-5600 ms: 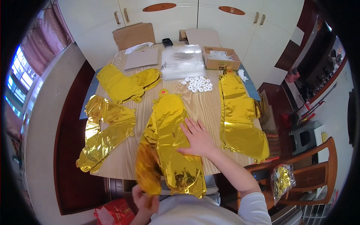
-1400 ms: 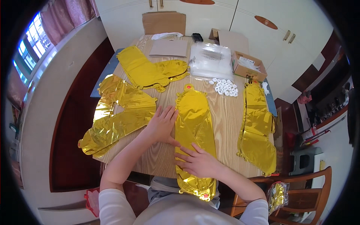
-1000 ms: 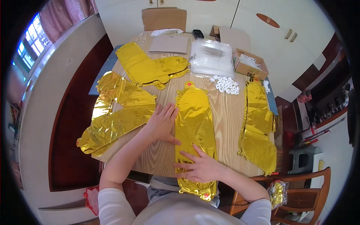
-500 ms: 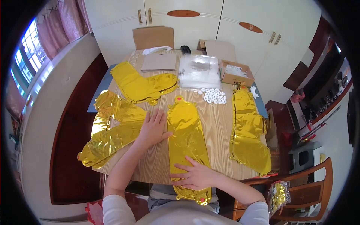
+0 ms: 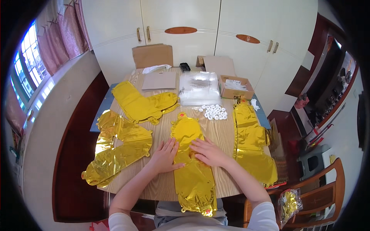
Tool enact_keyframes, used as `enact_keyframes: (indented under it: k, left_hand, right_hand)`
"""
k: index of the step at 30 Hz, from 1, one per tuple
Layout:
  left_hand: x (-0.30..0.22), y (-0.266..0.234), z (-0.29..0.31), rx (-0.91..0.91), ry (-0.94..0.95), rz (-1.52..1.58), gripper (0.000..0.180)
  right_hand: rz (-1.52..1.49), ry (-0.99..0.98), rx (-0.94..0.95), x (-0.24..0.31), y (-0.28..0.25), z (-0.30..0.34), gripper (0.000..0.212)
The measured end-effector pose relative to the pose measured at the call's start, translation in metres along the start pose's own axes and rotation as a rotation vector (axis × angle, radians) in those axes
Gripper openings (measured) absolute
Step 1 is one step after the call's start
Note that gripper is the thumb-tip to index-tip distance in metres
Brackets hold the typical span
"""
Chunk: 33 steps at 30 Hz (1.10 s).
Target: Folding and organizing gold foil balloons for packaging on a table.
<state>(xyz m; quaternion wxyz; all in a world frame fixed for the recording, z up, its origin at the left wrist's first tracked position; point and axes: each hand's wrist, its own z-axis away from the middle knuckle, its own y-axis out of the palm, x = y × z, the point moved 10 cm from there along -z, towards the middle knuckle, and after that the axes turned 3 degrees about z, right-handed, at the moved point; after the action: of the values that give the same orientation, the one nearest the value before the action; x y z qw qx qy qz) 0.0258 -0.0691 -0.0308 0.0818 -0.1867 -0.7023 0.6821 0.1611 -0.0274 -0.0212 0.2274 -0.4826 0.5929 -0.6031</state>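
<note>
A flat gold foil balloon lies lengthwise in front of me, its near end hanging over the table's front edge. My left hand rests on its left edge, partly on the wood, fingers stretched out. On its upper right part lies my right hand, palm down with fingers spread. Neither hand grips anything. To the left lie a creased foil balloon with angled arms and, farther back, another gold foil balloon. A further gold foil balloon lies along the right side of the table.
Several small white rings lie beyond my hands, near a stack of clear plastic bags. Behind stand a small cardboard box, flat cardboard and a black object. A wooden chair holding a bagged gold item stands at right.
My right hand has moved from the balloon's near end up to its far half. My left hand has slid slightly nearer. The view has tilted up a little.
</note>
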Motion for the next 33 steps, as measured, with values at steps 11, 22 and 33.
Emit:
enact_keyframes:
  k: [11, 22, 33]
  left_hand:
    - [0.017, 0.004, -0.029, 0.001, -0.033, 0.003, 0.103]
    - [0.016, 0.0, -0.026, -0.023, -0.069, -0.029, 0.102]
    - [0.016, 0.006, -0.03, -0.033, -0.077, -0.005, 0.105]
  right_hand:
    - [0.125, 0.096, -0.018, -0.025, 0.006, -0.012, 0.046]
    - [0.136, 0.091, -0.024, -0.023, 0.006, -0.012, 0.045]
    - [0.142, 0.057, -0.016, -0.021, 0.007, -0.012, 0.048]
